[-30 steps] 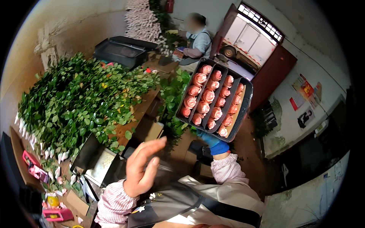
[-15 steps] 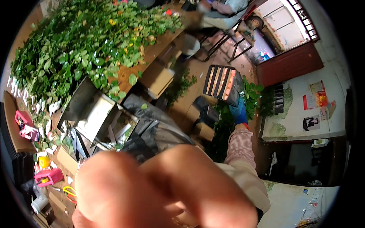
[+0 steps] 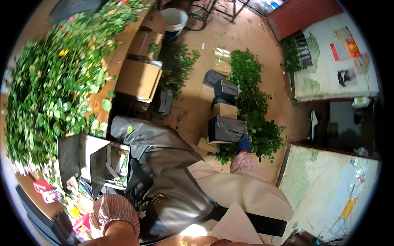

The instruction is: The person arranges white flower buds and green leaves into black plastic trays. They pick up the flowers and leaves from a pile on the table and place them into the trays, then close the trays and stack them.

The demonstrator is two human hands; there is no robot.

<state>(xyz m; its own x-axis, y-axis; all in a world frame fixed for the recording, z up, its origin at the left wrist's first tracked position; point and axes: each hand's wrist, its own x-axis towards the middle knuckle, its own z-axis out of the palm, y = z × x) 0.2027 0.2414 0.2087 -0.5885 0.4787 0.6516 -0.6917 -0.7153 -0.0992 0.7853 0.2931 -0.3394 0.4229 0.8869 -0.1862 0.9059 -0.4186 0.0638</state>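
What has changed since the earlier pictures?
The right hand, which held up the pink roses, has moved down to the dark wrapped bundles on the floor; whether it let go is unclear. The blooms and left hand no longer show. The leafy heap stays on the table.

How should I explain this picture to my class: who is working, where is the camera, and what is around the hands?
There is no machine here, just a person using two hands. The picture comes from a wide camera worn on the head, looking down, so straight edges bend.

The blue-gloved right hand is low, beside a dark package and green leaves; I cannot tell whether it grips anything. The left hand is out of view; only its striped sleeve and wrist show near the lower edge.

On the left, a leafy pile covers much of a wooden table.
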